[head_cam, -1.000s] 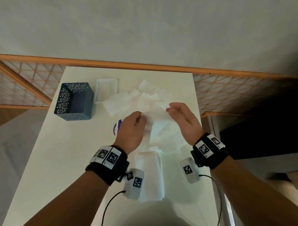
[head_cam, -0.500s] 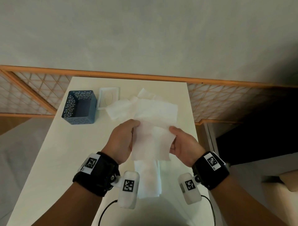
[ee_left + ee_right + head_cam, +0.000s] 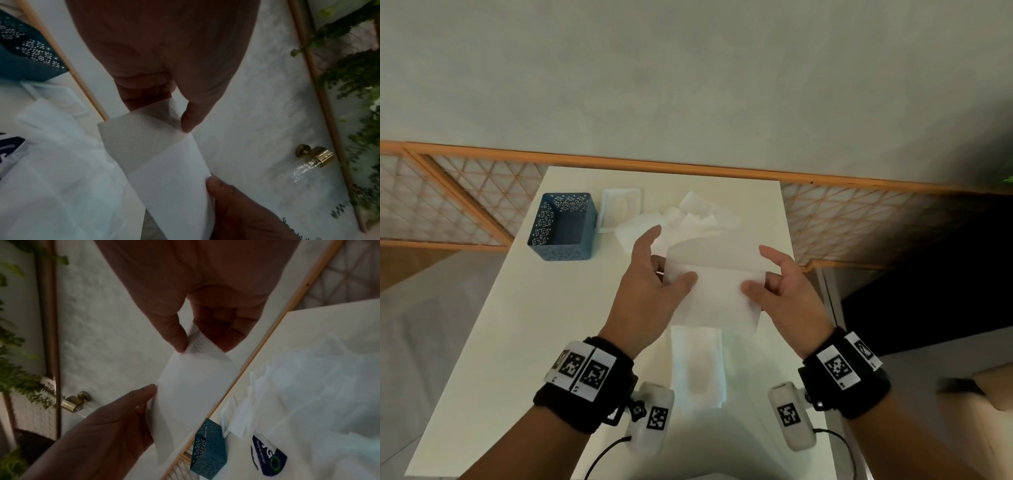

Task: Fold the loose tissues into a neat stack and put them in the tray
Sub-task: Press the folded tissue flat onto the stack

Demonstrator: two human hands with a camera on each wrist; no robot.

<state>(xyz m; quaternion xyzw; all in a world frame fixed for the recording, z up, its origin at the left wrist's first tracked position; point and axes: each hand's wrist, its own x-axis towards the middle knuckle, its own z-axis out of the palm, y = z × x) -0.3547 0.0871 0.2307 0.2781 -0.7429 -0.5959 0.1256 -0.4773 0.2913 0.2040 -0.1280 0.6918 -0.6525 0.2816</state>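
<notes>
Hands first: a single white tissue (image 3: 717,284) is held up in the air between them, over the middle of the surface (image 3: 510,329). The left hand (image 3: 650,291) has its thumb pressed on the tissue's left edge with fingers behind it, so that side is pinched; its index finger is stuck out straight and away from the sheet. Same deal on the other side, where the tissue's right edge is pinched by the right hand (image 3: 784,298) between thumb and fingers, with the index finger lifted free. In both wrist views the pinch is seen up close, thumb tip on one face of the paper and fingertips on the other. The sheet is bent along a crease running across it, with the far half tipped up and away from the near half, so it looks partway folded.

Right below the held sheet, near the front edge of the surface, a folded stack of tissues (image 3: 697,366) is lying flat. Further back, a messy pile of loose tissues (image 3: 688,219) is spread out toward the far edge. Just left of that pile a small white frame-like lid (image 3: 621,209) is seen, and left of that again the blue perforated tray (image 3: 563,226) is standing upright, nothing visible in it. A blue and white label is spotted under the loose tissues in the right wrist view, text too blurry to read.
</notes>
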